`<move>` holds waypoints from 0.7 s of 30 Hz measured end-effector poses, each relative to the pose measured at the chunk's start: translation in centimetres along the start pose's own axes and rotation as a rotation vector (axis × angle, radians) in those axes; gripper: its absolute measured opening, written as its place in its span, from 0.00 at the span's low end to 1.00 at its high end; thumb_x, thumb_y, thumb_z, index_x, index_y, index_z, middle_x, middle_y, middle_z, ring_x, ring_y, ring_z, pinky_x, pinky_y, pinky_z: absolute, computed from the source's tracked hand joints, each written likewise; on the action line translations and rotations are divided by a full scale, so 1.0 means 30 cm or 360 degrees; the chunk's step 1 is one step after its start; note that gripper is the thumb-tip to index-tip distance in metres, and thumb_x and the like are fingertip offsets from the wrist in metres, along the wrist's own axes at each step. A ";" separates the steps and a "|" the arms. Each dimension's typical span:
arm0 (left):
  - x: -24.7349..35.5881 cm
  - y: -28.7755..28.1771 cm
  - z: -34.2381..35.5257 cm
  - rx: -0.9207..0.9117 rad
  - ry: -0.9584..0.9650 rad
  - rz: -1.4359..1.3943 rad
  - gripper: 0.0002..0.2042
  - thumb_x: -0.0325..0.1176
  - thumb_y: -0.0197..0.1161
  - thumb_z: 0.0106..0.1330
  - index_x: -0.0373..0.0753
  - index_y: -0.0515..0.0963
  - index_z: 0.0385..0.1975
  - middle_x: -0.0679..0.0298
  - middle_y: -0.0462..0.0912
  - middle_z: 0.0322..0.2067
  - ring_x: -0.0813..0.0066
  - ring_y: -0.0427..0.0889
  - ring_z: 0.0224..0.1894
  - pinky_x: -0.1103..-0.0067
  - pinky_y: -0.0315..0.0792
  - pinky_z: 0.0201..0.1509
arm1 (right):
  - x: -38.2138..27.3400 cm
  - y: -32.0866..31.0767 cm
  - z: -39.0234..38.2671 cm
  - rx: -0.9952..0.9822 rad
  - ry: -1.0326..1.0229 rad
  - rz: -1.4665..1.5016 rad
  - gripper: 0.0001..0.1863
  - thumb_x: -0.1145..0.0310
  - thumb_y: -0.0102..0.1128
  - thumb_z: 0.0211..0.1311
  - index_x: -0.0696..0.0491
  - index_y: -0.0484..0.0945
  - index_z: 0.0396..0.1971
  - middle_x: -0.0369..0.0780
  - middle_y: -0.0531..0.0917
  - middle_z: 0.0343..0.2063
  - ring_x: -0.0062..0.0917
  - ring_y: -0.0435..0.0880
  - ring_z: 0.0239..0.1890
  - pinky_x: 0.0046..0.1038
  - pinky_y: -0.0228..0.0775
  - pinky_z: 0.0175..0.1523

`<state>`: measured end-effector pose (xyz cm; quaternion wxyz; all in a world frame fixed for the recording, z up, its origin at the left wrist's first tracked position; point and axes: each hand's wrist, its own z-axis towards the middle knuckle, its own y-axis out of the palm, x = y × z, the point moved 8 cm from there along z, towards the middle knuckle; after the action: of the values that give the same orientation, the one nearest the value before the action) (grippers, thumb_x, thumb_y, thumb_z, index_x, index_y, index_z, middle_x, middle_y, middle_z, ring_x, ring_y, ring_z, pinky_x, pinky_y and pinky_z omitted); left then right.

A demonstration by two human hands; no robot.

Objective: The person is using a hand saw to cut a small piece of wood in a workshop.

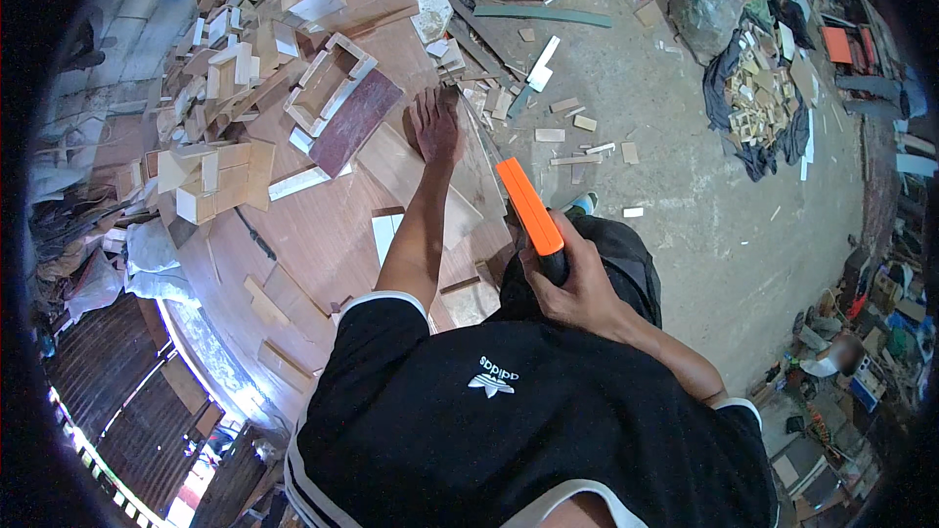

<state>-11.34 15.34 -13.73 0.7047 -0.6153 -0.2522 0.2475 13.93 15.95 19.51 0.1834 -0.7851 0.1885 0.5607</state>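
Observation:
My left hand (437, 124) lies palm down with fingers spread, at the far end of a pale wooden board (416, 181) on the worktable. Nothing is held in it. In front of my body, my right hand (579, 286) grips the black handle of an orange tool (528, 205). The tool's long, blocky orange body points forward and left, raised apart from the table; its exact kind is unclear. Left of my left hand are a dark red-brown panel (357, 119) and an open wooden box frame (331, 86).
Stacked wooden boxes (220, 176) and offcuts crowd the table's (284, 264) far left. Wood scraps (550, 135) are scattered on the concrete floor (724, 244). A dark cloth heaped with wood bits (768, 88) and a clear plastic sack (709, 5) stand far right. Another person (831, 360) is at lower right.

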 end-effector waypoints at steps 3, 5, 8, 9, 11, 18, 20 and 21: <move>0.001 -0.009 -0.005 0.0042 -0.0022 -0.0103 0.27 0.45 0.49 0.72 0.43 0.61 0.69 0.62 0.62 0.69 0.60 0.54 0.74 0.60 0.43 0.77 | -0.026 -0.006 -0.011 0.0034 -0.0022 -0.0005 0.14 0.82 0.58 0.59 0.60 0.71 0.45 0.39 0.76 0.33 0.21 0.75 0.38 0.26 0.68 0.46; 0.010 -0.042 -0.010 0.0140 0.0006 -0.0131 0.28 0.45 0.49 0.71 0.43 0.62 0.69 0.62 0.62 0.69 0.60 0.55 0.74 0.60 0.43 0.77 | -0.028 -0.004 0.004 0.0033 0.0050 -0.0009 0.14 0.81 0.58 0.59 0.59 0.71 0.45 0.39 0.75 0.32 0.22 0.74 0.37 0.27 0.68 0.46; 0.016 -0.073 -0.016 0.0154 0.0018 -0.0250 0.28 0.44 0.50 0.70 0.42 0.62 0.68 0.61 0.63 0.68 0.60 0.56 0.73 0.59 0.43 0.77 | 0.009 0.022 0.084 -0.0018 0.0229 -0.0048 0.14 0.79 0.58 0.60 0.59 0.71 0.46 0.40 0.74 0.32 0.23 0.72 0.36 0.27 0.68 0.45; 0.017 -0.087 -0.014 0.0198 0.0025 -0.0324 0.28 0.44 0.50 0.69 0.41 0.62 0.68 0.61 0.63 0.68 0.60 0.56 0.72 0.59 0.43 0.77 | 0.014 0.018 0.130 0.0060 0.0172 -0.0050 0.13 0.78 0.58 0.61 0.59 0.71 0.45 0.39 0.73 0.31 0.22 0.71 0.35 0.27 0.68 0.44; 0.015 -0.088 -0.007 0.0150 -0.0010 -0.0323 0.28 0.43 0.50 0.69 0.40 0.62 0.68 0.60 0.64 0.67 0.59 0.57 0.72 0.59 0.43 0.78 | 0.076 0.023 0.244 0.0157 0.0253 -0.0235 0.11 0.74 0.57 0.60 0.58 0.70 0.41 0.36 0.71 0.25 0.20 0.70 0.31 0.27 0.67 0.37; 0.011 -0.096 -0.006 0.0051 -0.0077 -0.0453 0.27 0.41 0.48 0.68 0.38 0.64 0.66 0.59 0.65 0.67 0.59 0.56 0.72 0.59 0.43 0.77 | 0.236 0.102 0.449 0.0091 0.0059 0.0142 0.10 0.74 0.57 0.59 0.54 0.70 0.40 0.32 0.68 0.20 0.16 0.67 0.16 0.25 0.60 0.19; 0.012 -0.114 -0.007 0.0106 -0.0092 -0.0461 0.27 0.41 0.48 0.67 0.39 0.64 0.66 0.59 0.65 0.67 0.59 0.56 0.72 0.59 0.43 0.77 | 0.260 0.095 0.421 0.0130 0.0220 0.0090 0.09 0.75 0.57 0.59 0.55 0.70 0.39 0.32 0.69 0.21 0.16 0.69 0.18 0.25 0.61 0.21; 0.013 -0.122 -0.008 0.0123 -0.0096 -0.0461 0.27 0.40 0.48 0.67 0.39 0.64 0.66 0.59 0.65 0.67 0.59 0.57 0.72 0.59 0.43 0.77 | 0.233 0.093 0.403 0.0127 0.0127 0.0124 0.09 0.75 0.57 0.59 0.55 0.70 0.39 0.33 0.69 0.21 0.17 0.69 0.19 0.26 0.63 0.23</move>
<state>-10.74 14.97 -10.11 0.7482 -0.5373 -0.3496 0.1711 4.82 18.95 8.98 0.1850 -0.7909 0.2483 0.5278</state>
